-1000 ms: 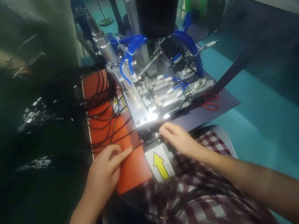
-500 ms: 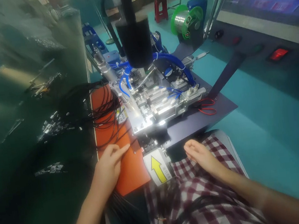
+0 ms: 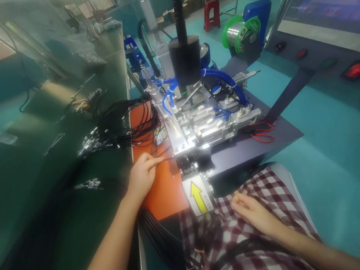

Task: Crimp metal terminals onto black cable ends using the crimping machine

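My left hand is over the orange board, thumb and index finger pinched on a thin black cable. The cable runs from my fingertips to the near left edge of the metal machine. Below that edge, a white plate with a yellow arrow sticks out toward me. My right hand is above my checked apron, right of the plate and touching no part of the machine. Its fingers are curled together; anything inside them is hidden.
Black cables cross the board's far part, and metal-ended cables lie on the dark table at left. A black cylinder hangs over the machine. A green wire spool stands behind; a control panel is at right.
My left hand has moved forward toward the machine's edge with the cable. My right hand has lowered toward my lap. The whole view has shifted, moving the machine rightward in the picture.
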### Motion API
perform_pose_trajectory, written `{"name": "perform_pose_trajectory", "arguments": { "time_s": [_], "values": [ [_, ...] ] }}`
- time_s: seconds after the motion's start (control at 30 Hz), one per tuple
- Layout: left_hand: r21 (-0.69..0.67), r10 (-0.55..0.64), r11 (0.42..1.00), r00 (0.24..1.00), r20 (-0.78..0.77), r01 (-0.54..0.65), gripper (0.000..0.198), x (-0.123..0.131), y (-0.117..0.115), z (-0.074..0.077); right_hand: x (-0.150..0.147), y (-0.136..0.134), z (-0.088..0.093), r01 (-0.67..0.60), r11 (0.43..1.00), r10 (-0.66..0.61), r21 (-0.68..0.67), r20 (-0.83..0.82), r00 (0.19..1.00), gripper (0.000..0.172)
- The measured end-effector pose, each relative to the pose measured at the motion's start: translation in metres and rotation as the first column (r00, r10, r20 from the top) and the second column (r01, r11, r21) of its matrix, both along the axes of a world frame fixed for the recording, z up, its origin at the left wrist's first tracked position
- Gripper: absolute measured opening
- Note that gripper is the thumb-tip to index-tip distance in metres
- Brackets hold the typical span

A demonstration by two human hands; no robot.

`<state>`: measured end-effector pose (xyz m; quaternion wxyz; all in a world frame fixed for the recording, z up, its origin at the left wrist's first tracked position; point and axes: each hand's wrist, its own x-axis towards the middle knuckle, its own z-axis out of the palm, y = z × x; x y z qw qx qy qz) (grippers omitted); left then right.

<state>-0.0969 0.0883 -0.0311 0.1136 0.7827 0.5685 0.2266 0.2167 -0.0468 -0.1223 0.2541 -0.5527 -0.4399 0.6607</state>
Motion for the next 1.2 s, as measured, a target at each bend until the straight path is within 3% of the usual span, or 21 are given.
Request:
{"name": "perform_pose_trajectory", "arguments": {
  "time_s": [0.33,0.6,0.7,0.8,0.93,1.03,1.13,1.17,1.2],
  "values": [
    [-0.023,0.018,1.0,1.0,0.021,-0.017,0.031,0.002,0.003,-0.002,-0.018,-0.026,0.006,-0.174,0.984,0.173,-0.037,-0.027,0.985,0.031],
    [-0.036,0.031,0.999,0.999,0.017,-0.031,0.031,0.006,0.005,-0.003,-0.039,-0.027,0.048,-0.356,0.934,0.356,0.016,0.008,0.934,0.009],
    [-0.039,0.032,0.999,0.999,0.016,-0.031,0.032,0.007,0.004,-0.001,-0.052,-0.027,0.057,-0.38,0.924,0.381,0.029,-0.047,0.923,0.006],
    [-0.037,0.036,0.999,0.999,0.019,-0.035,0.031,0.008,0.004,-0.001,-0.064,-0.028,0.058,-0.385,0.923,0.385,0.015,-0.058,0.921,0.014],
    [-0.017,0.052,0.999,0.998,0.036,-0.051,0.026,0.008,0.006,0.002,-0.076,-0.032,0.058,-0.324,0.946,0.319,-0.014,-0.139,0.937,0.014],
    [0.033,0.09,0.995,0.994,0.061,-0.092,0.023,0.014,-0.01,0.016,-0.08,-0.033,0.067,-0.263,0.964,0.251,-0.045,-0.177,0.952,0.01],
    [0.144,0.155,0.975,0.982,0.106,-0.169,0.02,0.029,-0.05,0.041,-0.073,-0.021,0.089,-0.312,0.935,0.316,0.17,0.007,0.949,0.013],
    [0.136,0.112,0.983,0.988,0.109,-0.127,0.019,0.035,-0.066,0.05,-0.068,-0.014,0.098,-0.309,0.906,0.297,0.289,0.087,0.951,0.012],
    [0.054,-0.03,0.998,0.997,0.072,0.026,0.019,0.041,-0.082,0.058,-0.063,-0.006,0.106,-0.311,0.867,0.277,0.39,0.142,0.95,0.012]
  ]
}}
